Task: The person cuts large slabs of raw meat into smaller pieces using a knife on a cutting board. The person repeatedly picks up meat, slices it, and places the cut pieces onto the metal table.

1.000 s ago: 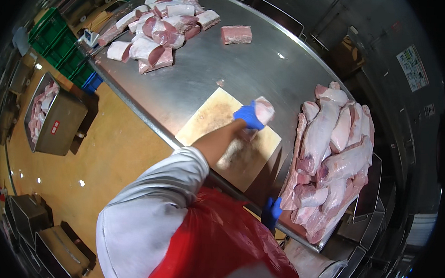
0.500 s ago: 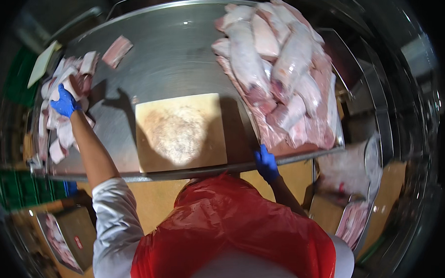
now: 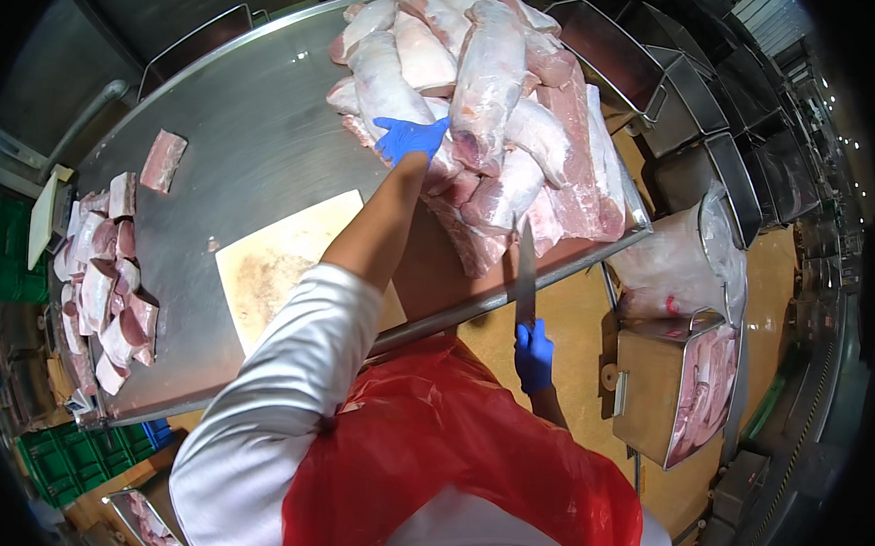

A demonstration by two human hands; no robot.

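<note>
My left hand [image 3: 411, 137], in a blue glove, reaches across the steel table [image 3: 248, 138] and rests on the big heap of long pale pork loins [image 3: 484, 99], fingers spread over one piece. My right hand [image 3: 532, 355], also blue-gloved, hangs low by the table's front edge and grips a long knife [image 3: 526, 267] with its blade pointing up. A tan cutting board [image 3: 287, 262] lies on the table under my left arm. I wear a red apron [image 3: 449, 459] and white sleeves.
Several cut pork pieces [image 3: 105, 278] are stacked at the table's left end, with one piece [image 3: 163, 161] lying apart. Steel bins [image 3: 682, 386] holding meat and a clear bag [image 3: 682, 254] stand at the right. Green crates [image 3: 68, 457] sit on the floor at lower left.
My left hand has left the cut pieces at the table's left end and swung over to the heap of whole loins. The view has turned right; the knife in my right hand now shows.
</note>
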